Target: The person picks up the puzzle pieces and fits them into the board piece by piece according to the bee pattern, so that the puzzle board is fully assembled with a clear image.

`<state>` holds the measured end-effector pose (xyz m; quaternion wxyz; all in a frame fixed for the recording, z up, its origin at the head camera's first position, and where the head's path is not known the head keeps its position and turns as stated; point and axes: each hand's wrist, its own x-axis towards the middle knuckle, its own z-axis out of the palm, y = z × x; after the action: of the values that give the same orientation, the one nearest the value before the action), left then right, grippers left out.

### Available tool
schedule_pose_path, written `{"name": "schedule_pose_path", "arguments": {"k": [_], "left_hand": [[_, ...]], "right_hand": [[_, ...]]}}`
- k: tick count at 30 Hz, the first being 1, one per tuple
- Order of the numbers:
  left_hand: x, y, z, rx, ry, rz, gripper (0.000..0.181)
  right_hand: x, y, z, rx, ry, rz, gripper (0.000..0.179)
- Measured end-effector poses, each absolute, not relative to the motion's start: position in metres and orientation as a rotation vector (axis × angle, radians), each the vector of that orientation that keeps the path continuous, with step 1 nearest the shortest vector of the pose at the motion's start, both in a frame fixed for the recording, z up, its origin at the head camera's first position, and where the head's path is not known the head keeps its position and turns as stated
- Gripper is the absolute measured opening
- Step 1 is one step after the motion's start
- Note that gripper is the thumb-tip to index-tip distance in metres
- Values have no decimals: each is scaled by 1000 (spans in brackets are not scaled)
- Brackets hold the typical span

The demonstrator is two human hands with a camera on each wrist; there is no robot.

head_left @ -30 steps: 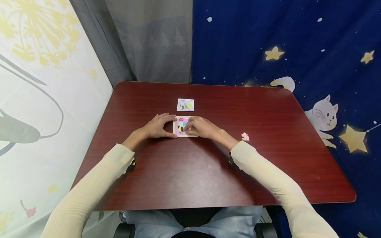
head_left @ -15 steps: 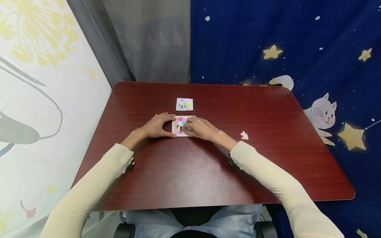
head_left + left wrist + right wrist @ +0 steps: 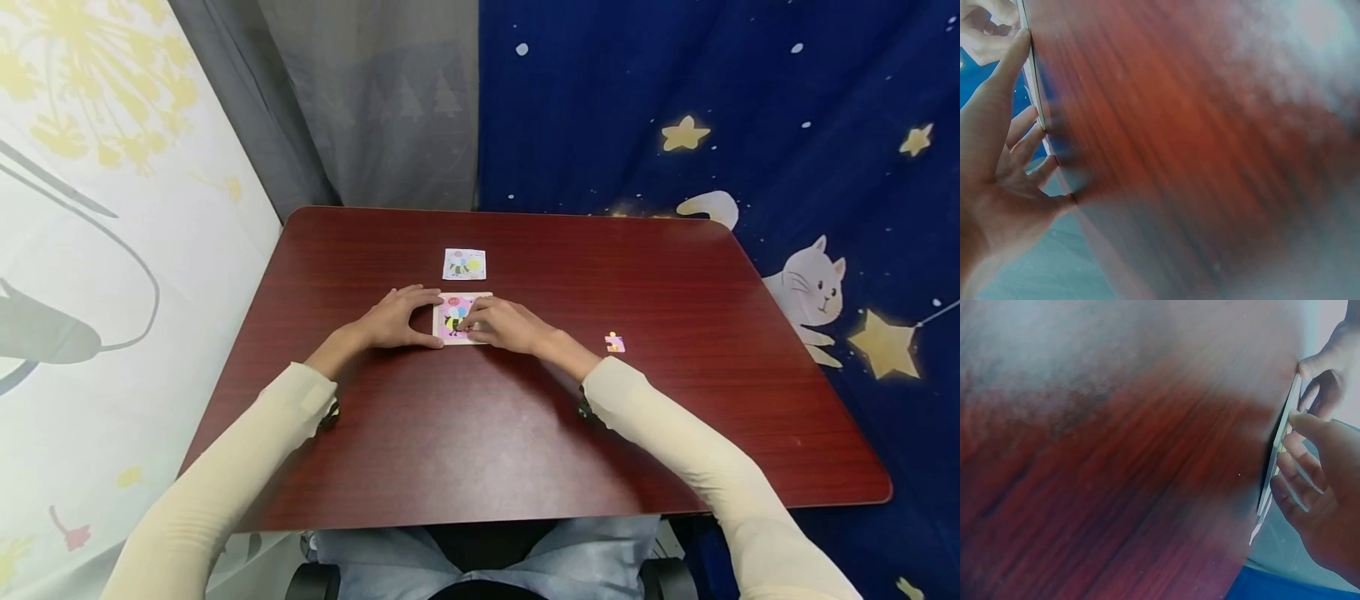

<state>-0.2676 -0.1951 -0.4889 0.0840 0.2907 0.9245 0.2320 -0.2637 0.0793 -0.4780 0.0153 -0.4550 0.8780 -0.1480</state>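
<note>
A small square jigsaw puzzle (image 3: 452,320) with a bee picture and a pale frame lies flat on the table in the head view. My left hand (image 3: 396,319) grips its left side, thumb at the near corner and fingers at the far one. Over the right half, my right hand (image 3: 507,325) has its thumb and fingertips bent together on a puzzle piece, largely hidden beneath them. Both wrist views catch the puzzle's frame (image 3: 1277,447) edge-on, with fingers close around it. Off to the right lies a loose pink and yellow puzzle piece (image 3: 615,342).
Beyond the puzzle lies a square picture card (image 3: 464,264) with a similar bee. Everything rests on a dark red wooden table (image 3: 420,450) with rounded corners. Behind it hang a grey curtain (image 3: 382,100) and a blue starry curtain (image 3: 585,108).
The right hand's fingers shift very slightly over the puzzle. The left hand keeps its place, and the loose piece and card stay put while the head view tilts a little.
</note>
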Motion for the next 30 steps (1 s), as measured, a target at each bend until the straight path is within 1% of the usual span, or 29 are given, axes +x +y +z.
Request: {"name": "schedule_pose_path", "arguments": {"k": [15,30], "left_hand": [[-265,-195,-487,857,2749,683,89],[-266,-195,-491,858,2751,698,91]], "right_hand": [[-263,101,-476,-1322,2701,-607,25],[-263,155,-461,-1166,2749,-674,35]]}}
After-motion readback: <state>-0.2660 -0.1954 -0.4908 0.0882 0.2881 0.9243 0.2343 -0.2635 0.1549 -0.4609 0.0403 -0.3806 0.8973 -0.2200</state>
